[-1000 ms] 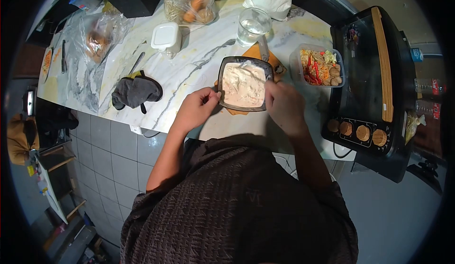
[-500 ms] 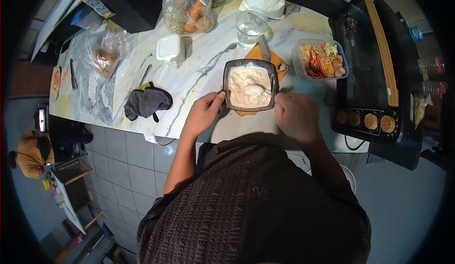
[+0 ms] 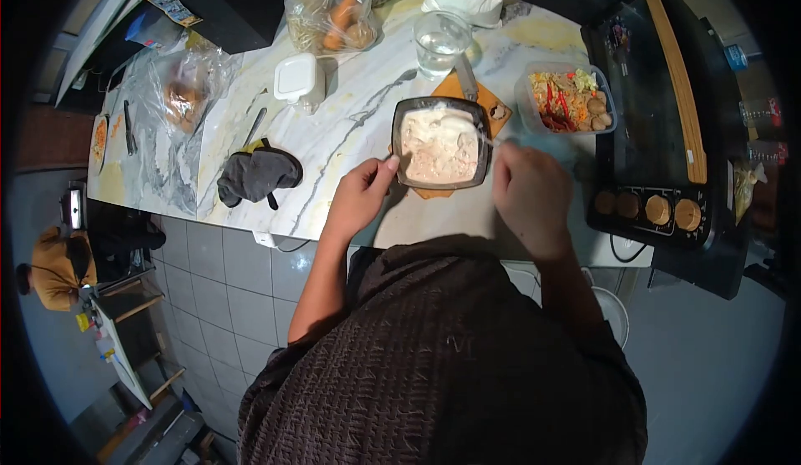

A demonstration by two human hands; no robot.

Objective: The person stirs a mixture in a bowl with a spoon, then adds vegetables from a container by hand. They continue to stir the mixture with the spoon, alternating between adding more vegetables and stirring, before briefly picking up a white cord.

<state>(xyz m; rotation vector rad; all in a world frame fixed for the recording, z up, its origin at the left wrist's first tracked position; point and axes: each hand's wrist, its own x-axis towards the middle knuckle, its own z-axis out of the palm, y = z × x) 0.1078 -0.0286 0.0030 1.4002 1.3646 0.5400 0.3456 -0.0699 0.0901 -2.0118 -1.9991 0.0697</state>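
A dark square bowl (image 3: 398,142) filled with a thick, creamy white mixture (image 3: 438,148) sits on an orange cutting board (image 3: 498,98). My left hand (image 3: 360,196) grips the bowl's left side, thumb at the rim. At the right rim, my right hand (image 3: 534,194) is closed round the thin handle of a spoon (image 3: 491,141), whose other end reaches into the mixture. Behind the bowl, a knife (image 3: 467,79) lies across the board. A clear cup of water (image 3: 442,45) stands just beyond it.
Right of the board are a plastic container of food (image 3: 567,98) and a black oven (image 3: 647,169). To the left lie a grey cloth mitt (image 3: 260,174) and a white-lidded jar (image 3: 299,83). Filled plastic bags (image 3: 329,14) stand at the back. Another person (image 3: 58,269) is at far left.
My right hand has shifted slightly right and away from the bowl, bringing the spoon to its right edge. The mixture's surface has changed shape. My left hand stays at the bowl.
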